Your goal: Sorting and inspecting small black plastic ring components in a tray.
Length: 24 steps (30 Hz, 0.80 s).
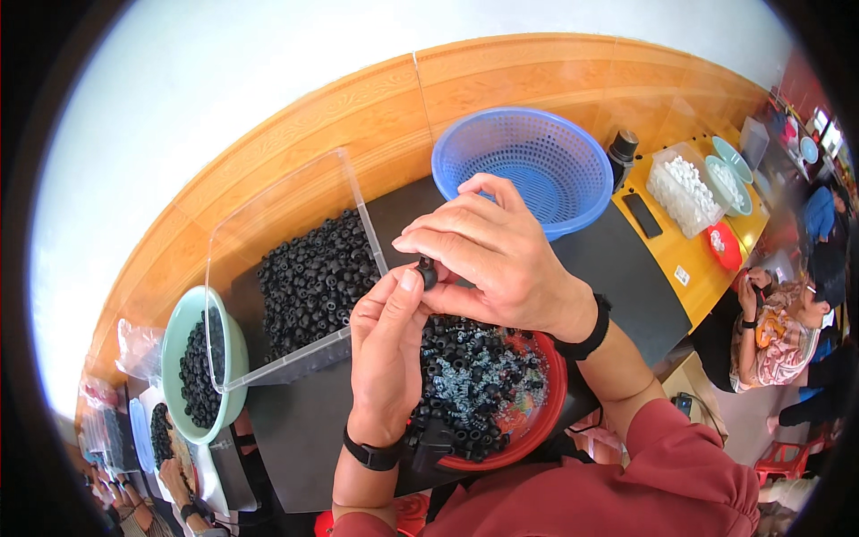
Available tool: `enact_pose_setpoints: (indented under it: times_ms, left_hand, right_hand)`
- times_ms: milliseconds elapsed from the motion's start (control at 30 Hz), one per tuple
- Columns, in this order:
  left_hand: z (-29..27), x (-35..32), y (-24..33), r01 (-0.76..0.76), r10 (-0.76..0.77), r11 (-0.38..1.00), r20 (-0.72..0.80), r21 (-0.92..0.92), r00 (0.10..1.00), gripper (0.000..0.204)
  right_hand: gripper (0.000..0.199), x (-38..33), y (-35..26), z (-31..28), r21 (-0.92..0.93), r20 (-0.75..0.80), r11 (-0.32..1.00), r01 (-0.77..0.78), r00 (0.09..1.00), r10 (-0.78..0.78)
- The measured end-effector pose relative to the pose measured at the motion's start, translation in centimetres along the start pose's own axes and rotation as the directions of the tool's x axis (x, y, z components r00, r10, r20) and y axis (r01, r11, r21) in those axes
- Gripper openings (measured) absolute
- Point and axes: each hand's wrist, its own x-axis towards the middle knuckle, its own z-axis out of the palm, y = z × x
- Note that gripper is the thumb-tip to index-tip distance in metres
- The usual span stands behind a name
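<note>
A small black rounded plastic part (429,273) is held up in front of me, between the fingertips of both hands. My left hand (386,345) pinches it with the thumb against the fingers. My right hand (510,259) closes on it from the other side, its curled fingers partly covering it. Just below my hands sits a red basin (557,394) with black parts and small pale bluish spring-like pieces mixed in it. To the left of my hands, a clear plastic box (295,365) contains a heap of black ring-like parts (313,291).
A light green basin (234,358) with black parts stands at the left. Behind my right hand is a blue colander (586,161), beside a black bottle (622,152). A phone (642,215) and a container of white pieces (684,188) lie right; other people work on both sides.
</note>
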Motion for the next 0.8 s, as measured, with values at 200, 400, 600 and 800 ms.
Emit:
enact_pose_setpoints:
  times_ms: [200,400,600,800]
  left_hand:
    - [0.11,-0.1,-0.23,-0.025,0.025,1.0,-0.004,-0.01,1.0,0.027]
    - [0.16,-0.16,-0.34,0.0,-0.001,1.0,-0.043,-0.027,0.999,0.027]
    - [0.13,0.01,-0.61,0.019,-0.022,0.998,-0.066,-0.052,0.998,0.026]
    - [-0.08,0.12,-0.96,0.033,-0.034,0.999,-0.077,-0.015,0.996,0.025]
  right_hand:
    - [0.038,-0.2,0.44,0.08,0.098,0.011,0.995,0.036,0.999,-0.037]
    - [0.038,-0.3,0.47,0.36,0.147,0.023,0.989,0.027,0.999,-0.031]
    - [0.043,-0.49,0.51,0.4,0.126,0.072,0.991,0.036,0.996,-0.045]
    - [0.04,-0.73,0.64,0.05,0.111,0.104,0.993,0.034,0.994,-0.045]
